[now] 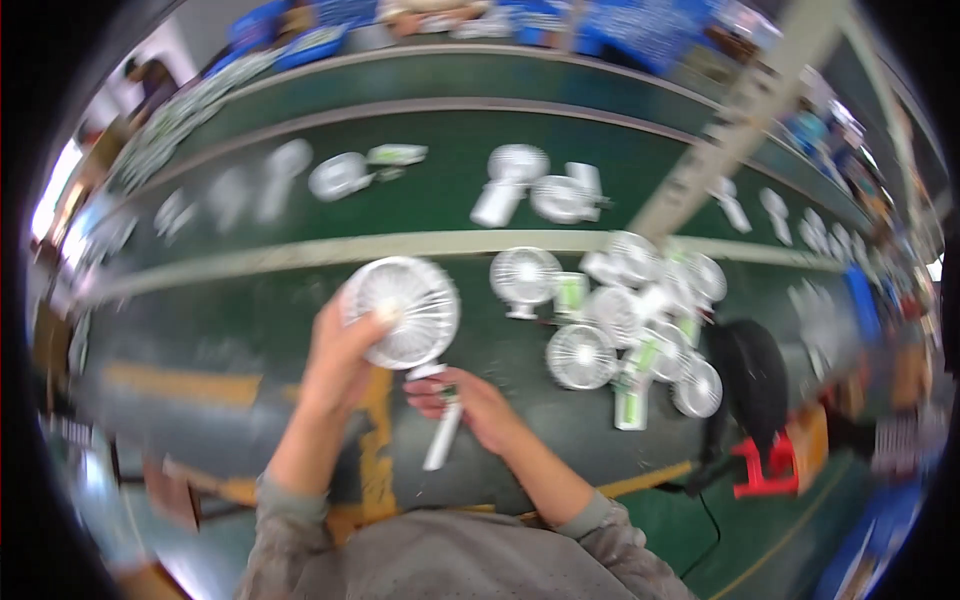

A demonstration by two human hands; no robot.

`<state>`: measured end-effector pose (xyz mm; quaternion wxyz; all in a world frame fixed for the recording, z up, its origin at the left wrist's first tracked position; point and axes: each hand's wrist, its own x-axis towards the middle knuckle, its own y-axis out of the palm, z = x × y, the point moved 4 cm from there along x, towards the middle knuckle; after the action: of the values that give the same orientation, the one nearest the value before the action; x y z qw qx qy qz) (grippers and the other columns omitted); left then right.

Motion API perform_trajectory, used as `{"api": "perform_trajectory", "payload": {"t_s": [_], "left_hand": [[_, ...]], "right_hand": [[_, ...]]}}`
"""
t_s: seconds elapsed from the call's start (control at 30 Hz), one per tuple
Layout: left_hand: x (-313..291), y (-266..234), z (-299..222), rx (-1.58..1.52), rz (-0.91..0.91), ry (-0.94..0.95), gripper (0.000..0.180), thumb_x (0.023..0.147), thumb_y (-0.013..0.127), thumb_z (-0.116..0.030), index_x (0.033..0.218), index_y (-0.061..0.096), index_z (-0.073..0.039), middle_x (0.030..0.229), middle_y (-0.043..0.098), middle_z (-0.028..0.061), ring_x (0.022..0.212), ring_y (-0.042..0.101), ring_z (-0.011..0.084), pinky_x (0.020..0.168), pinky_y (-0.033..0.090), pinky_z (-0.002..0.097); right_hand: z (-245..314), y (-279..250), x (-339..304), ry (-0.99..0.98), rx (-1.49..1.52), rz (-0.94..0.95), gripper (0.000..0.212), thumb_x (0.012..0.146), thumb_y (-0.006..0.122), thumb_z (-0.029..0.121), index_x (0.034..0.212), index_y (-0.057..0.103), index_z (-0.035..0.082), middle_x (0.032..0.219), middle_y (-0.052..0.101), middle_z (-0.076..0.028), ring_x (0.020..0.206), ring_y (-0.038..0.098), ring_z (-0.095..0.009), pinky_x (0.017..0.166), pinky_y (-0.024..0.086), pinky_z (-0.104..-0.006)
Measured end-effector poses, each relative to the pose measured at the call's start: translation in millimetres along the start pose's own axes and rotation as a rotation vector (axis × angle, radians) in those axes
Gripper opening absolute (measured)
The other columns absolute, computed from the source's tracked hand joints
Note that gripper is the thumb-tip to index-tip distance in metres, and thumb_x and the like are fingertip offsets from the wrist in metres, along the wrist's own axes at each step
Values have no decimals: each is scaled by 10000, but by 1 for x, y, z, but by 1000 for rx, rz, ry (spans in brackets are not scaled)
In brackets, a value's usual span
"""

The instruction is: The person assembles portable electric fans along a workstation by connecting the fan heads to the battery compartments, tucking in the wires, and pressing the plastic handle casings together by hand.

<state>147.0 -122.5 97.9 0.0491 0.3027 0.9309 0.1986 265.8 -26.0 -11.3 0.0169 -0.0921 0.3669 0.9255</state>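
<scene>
A white handheld fan (425, 300) is held up over the dark bench in front of me. My left hand (345, 350) grips its round grille from the left, the thumb lying across the centre. Just below the head, my right hand (470, 405) has its fingers closed at the neck, where a small green part shows. The slim white handle (442, 437) slants down from there toward me. To the right lies a pile of similar white fans (615, 315), some with green-and-white handle parts. A single fan head (525, 275) lies at the pile's left edge.
Beyond a pale rail (400, 250), a green conveyor belt (420, 200) carries several spaced-out fans. A slanting metal post (690, 180) rises at the right. A black bag-like object (750, 375) and a red stool (768, 468) are at the bench's right end. Blue bins (640, 30) stand at the back.
</scene>
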Motion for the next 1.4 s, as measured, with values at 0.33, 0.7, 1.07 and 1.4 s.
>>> {"api": "perform_trajectory", "payload": {"t_s": [0.33, 0.7, 1.07, 1.4], "left_hand": [[-17, -44, 13, -172, -294, -38, 294, 840, 593, -140, 1087, 527, 7, 973, 609, 64, 854, 600, 106, 722, 501, 241], [-25, -50, 12, -113, -326, 47, 326, 843, 607, -147, 1106, 501, 14, 1024, 599, 81, 899, 597, 125, 788, 495, 270], [-55, -21, 8, -157, -196, -77, 447, 783, 638, -78, 1184, 459, 10, 1063, 578, 72, 963, 566, 134, 850, 464, 290], [-68, -18, 20, 63, -284, -51, 483, 802, 658, -148, 1183, 433, 44, 1031, 583, 78, 932, 549, 105, 819, 450, 254]], "right_hand": [[-16, 16, -8, 322, 308, -8, 681, 888, 418, 540, 1315, 372, 12, 1092, 555, -129, 792, 572, -172, 715, 500, -343], [-14, 15, -7, 363, 296, -3, 551, 790, 596, 124, 1293, 400, 10, 1123, 513, -106, 795, 502, -148, 728, 454, -328], [-18, 3, -8, 453, 81, -89, 397, 935, 454, 312, 1178, 490, 1, 1008, 615, -152, 740, 629, -193, 586, 551, -302], [-7, 23, -18, 313, -19, -42, 249, 870, 576, 127, 1084, 547, 2, 892, 631, -77, 730, 618, -141, 634, 537, -281]]}}
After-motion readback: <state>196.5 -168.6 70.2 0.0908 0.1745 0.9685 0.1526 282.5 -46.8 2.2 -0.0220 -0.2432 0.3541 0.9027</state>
